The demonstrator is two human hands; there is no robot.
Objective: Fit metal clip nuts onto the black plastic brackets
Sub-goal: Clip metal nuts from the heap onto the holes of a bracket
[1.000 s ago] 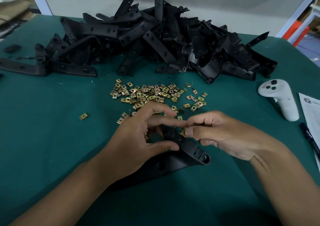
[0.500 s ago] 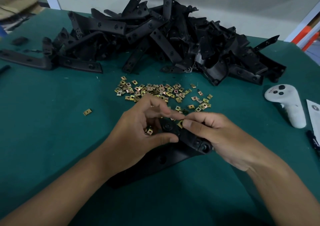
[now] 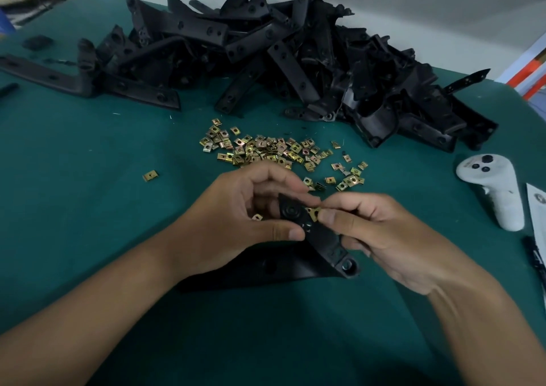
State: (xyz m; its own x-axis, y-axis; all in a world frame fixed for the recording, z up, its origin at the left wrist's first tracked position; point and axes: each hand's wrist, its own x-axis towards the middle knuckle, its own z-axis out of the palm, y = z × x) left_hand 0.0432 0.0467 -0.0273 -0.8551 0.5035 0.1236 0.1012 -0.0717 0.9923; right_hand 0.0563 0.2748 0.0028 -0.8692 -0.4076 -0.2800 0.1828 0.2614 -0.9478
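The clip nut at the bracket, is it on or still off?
Cannot tell: right hand pinches the clip nut at the bracket edge.

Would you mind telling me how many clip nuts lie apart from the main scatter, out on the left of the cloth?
1. A single stray clip nut lies alone on the green cloth, left of the main scatter. Others may be hidden under the hands.

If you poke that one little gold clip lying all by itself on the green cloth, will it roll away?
Probably not. The lone clip nut looks flat and squarish, so it would likely slide, not roll. It looks small and thin, so probably light enough to skid or flip at a nudge. The green table cover looks like cloth, which may slow it.
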